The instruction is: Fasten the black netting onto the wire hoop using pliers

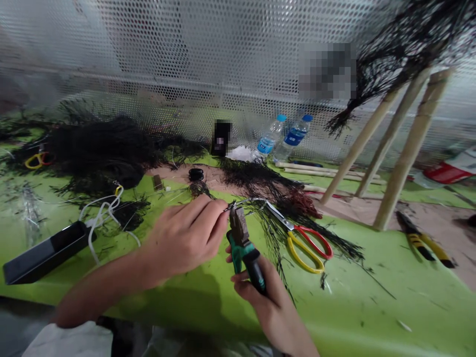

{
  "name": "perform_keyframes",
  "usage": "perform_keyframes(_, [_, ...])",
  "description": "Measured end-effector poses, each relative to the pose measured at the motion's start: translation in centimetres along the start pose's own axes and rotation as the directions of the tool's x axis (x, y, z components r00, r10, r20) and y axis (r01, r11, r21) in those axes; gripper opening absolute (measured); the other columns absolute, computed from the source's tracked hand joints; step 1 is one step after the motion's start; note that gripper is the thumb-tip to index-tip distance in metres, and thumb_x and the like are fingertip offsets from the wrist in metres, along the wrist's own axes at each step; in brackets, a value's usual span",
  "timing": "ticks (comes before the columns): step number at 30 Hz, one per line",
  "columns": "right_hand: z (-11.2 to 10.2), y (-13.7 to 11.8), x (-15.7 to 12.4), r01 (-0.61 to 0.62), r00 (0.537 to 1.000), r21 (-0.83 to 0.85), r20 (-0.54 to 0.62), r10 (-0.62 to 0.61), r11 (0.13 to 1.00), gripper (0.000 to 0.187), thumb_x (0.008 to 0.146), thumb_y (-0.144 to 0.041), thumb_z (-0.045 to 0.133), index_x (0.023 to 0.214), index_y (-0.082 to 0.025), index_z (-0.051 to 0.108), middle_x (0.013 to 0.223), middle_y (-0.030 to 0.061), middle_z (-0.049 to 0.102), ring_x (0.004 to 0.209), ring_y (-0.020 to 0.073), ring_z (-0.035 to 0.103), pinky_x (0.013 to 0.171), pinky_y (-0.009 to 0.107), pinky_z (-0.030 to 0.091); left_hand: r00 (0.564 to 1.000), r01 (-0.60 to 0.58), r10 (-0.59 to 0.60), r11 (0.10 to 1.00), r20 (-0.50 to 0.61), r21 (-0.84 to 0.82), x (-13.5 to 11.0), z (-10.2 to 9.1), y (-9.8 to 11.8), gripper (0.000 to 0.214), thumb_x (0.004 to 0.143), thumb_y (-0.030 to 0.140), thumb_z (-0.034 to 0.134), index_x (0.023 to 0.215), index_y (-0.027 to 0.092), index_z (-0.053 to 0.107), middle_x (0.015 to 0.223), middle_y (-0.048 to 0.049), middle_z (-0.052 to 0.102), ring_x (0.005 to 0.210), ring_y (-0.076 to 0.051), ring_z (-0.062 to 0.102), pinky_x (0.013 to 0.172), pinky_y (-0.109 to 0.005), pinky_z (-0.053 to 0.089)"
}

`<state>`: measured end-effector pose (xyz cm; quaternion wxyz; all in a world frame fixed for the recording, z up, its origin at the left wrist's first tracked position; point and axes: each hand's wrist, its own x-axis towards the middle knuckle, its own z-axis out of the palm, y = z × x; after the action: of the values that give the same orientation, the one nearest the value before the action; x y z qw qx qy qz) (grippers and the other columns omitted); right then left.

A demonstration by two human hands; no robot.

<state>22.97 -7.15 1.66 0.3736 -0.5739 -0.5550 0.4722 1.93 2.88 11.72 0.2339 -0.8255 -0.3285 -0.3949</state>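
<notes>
My left hand (188, 235) is closed in a pinch on a thin wire (245, 201), whose bright end runs off to the right past the fingertips. A small dark bit shows right at the pinch, too small to name. My right hand (273, 302) is wrapped around the handles of green-and-black pliers (240, 225). Their jaws point up, close beside my left fingertips; whether they touch the wire I cannot tell. Just right of the pliers lie scissors (305, 245) with one red and one yellow handle, blades toward my hands.
Dark stringy bundles (260, 173) lie across the green table (372, 317). A black power bank (48, 253) with a white cable is at left. Behind stand two water bottles (295, 136). Three bamboo poles (405, 148) rise at right, near yellow-black pliers (420, 240). Perforated mesh (186, 49) backs the table.
</notes>
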Motion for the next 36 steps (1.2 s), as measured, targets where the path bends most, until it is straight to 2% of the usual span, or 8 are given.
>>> perform_keyframes(4, [0.4, -0.2, 0.6, 0.155, 0.985, -0.085, -0.066, -0.161, 0.984, 0.063, 0.093, -0.029, 0.063, 0.154, -0.029, 0.053, 0.132, 0.0096, 0.072, 0.103, 0.0278, 0.072, 0.087, 0.04, 0.062, 0.999, -0.029, 0.029, 0.999, -0.017, 0.02, 0.1, -0.1, 0.0, 0.012, 0.106, 0.015, 0.057, 0.098, 0.015, 0.067, 0.075, 0.0017, 0.068, 0.058, -0.012, 0.057, 0.055, -0.029, 0.04])
perform_keyframes(10, [1.4, -0.2, 1.8, 0.359, 0.919, -0.208, -0.092, -0.383, 0.91, 0.067, 0.09, -0.02, 0.057, 0.156, -0.028, 0.049, 0.126, 0.012, 0.072, 0.097, 0.0278, 0.074, 0.083, 0.041, 0.063, 0.999, -0.045, 0.045, 0.996, -0.002, -0.075, 0.1, -0.7, 0.2, 0.008, 0.104, 0.013, 0.059, 0.102, 0.012, 0.067, 0.08, -0.0021, 0.071, 0.065, -0.013, 0.063, 0.057, -0.031, 0.043])
perform_keyframes(15, [1.8, -0.4, 2.6, 0.37, 0.897, -0.276, -0.144, -0.418, 0.887, 0.067, 0.09, -0.022, 0.057, 0.157, -0.028, 0.048, 0.137, 0.0135, 0.068, 0.097, 0.0281, 0.074, 0.078, 0.04, 0.064, 0.999, -0.038, 0.04, 0.993, 0.011, -0.116, -0.3, -0.8, 0.0, 0.012, 0.103, 0.012, 0.06, 0.112, 0.008, 0.068, 0.083, -0.0035, 0.072, 0.063, -0.014, 0.063, 0.058, -0.031, 0.048])
perform_keyframes(19, [1.6, 0.8, 2.3, 0.365, 0.9, -0.263, -0.147, -0.411, 0.893, 0.064, 0.095, -0.028, 0.057, 0.158, -0.028, 0.047, 0.124, 0.0116, 0.073, 0.096, 0.0283, 0.075, 0.083, 0.042, 0.064, 0.97, -0.237, 0.234, 0.97, -0.06, -0.056, -0.4, -0.6, -0.3, 0.02, 0.099, 0.007, 0.06, 0.115, 0.0, 0.069, 0.081, -0.0079, 0.073, 0.065, -0.017, 0.067, 0.058, -0.032, 0.054])
perform_keyframes(24, [0.9, 3.3, 1.8, 0.431, 0.849, -0.369, -0.142, -0.508, 0.823, 0.067, 0.098, -0.03, 0.058, 0.163, -0.028, 0.042, 0.124, 0.0115, 0.075, 0.108, 0.0321, 0.075, 0.095, 0.047, 0.063, 0.896, -0.413, 0.427, 0.902, -0.124, 0.125, -0.6, -1.3, -0.3, 0.016, 0.097, 0.008, 0.062, 0.103, 0.006, 0.077, 0.084, -0.0093, 0.074, 0.068, -0.018, 0.07, 0.051, -0.032, 0.058])
perform_keyframes(28, [0.7, 3.9, 1.9, 0.464, 0.795, -0.471, -0.15, -0.587, 0.75, 0.078, 0.095, -0.025, 0.06, 0.167, -0.027, 0.031, 0.151, 0.0162, 0.062, 0.132, 0.0384, 0.066, 0.105, 0.054, 0.059, 0.874, -0.486, 0.485, 0.868, 0.034, 0.101, -1.0, -3.3, -0.5, 0.015, 0.097, 0.012, 0.068, 0.105, 0.014, 0.08, 0.096, -0.0084, 0.078, 0.082, -0.02, 0.075, 0.059, -0.032, 0.069])
perform_keyframes(31, [1.1, 3.1, 2.4, 0.493, 0.764, -0.476, -0.165, -0.624, 0.728, 0.077, 0.095, -0.019, 0.057, 0.167, -0.028, 0.029, 0.154, 0.0161, 0.059, 0.137, 0.0376, 0.062, 0.105, 0.055, 0.058, 0.848, -0.527, 0.52, 0.846, 0.1, 0.073, -0.9, -4.1, -0.5, 0.017, 0.097, 0.01, 0.067, 0.105, 0.015, 0.082, 0.099, -0.0077, 0.08, 0.086, -0.019, 0.077, 0.066, -0.03, 0.072])
perform_keyframes(36, [1.6, 1.7, 3.2, 0.534, 0.737, -0.425, -0.19, -0.649, 0.731, 0.065, 0.095, -0.019, 0.053, 0.16, -0.022, 0.044, 0.139, 0.016, 0.067, 0.122, 0.0346, 0.069, 0.094, 0.048, 0.063, 0.893, -0.433, 0.439, 0.898, -0.094, 0.078, -0.7, -2.8, 0.1, 0.02, 0.096, 0.009, 0.066, 0.091, 0.018, 0.083, 0.087, -0.0079, 0.078, 0.076, -0.02, 0.076, 0.051, -0.028, 0.068])
